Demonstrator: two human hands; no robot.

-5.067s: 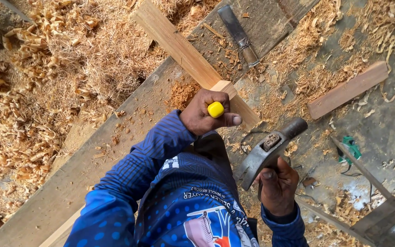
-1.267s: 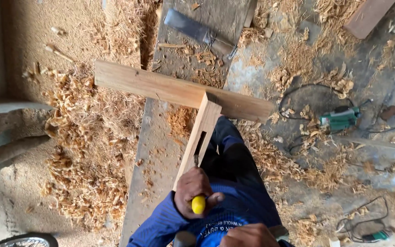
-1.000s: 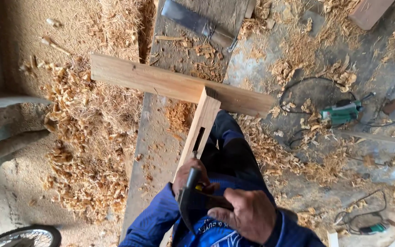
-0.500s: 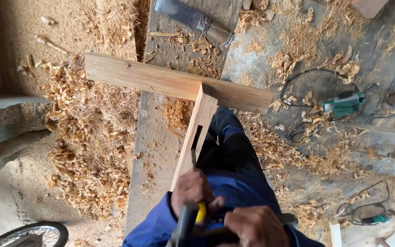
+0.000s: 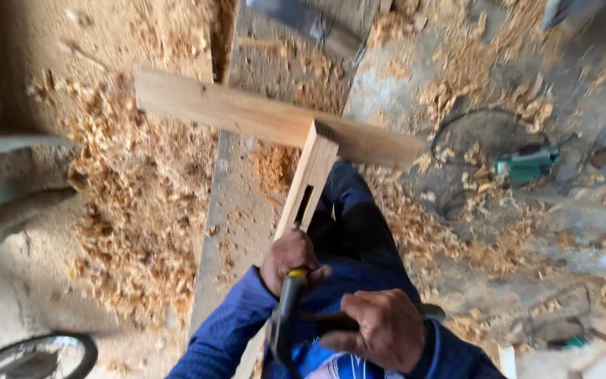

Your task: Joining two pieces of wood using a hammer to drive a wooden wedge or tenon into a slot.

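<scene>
Left hand [image 5: 287, 258] fisted around a yellow-capped chisel [image 5: 294, 274], close against the near end of a slotted wooden post [image 5: 308, 184]. Right hand [image 5: 379, 328] clenched on a dark-headed hammer [image 5: 283, 326], its head just below the chisel cap; contact between them cannot be told. The post runs away from the person and butts against a crosswise plank [image 5: 268, 119], forming a T over a long workbench board [image 5: 240, 210]. Wood shavings [image 5: 131, 231] heaped to the left. Green power tool [image 5: 527, 163] on the floor, well apart to the right.
</scene>
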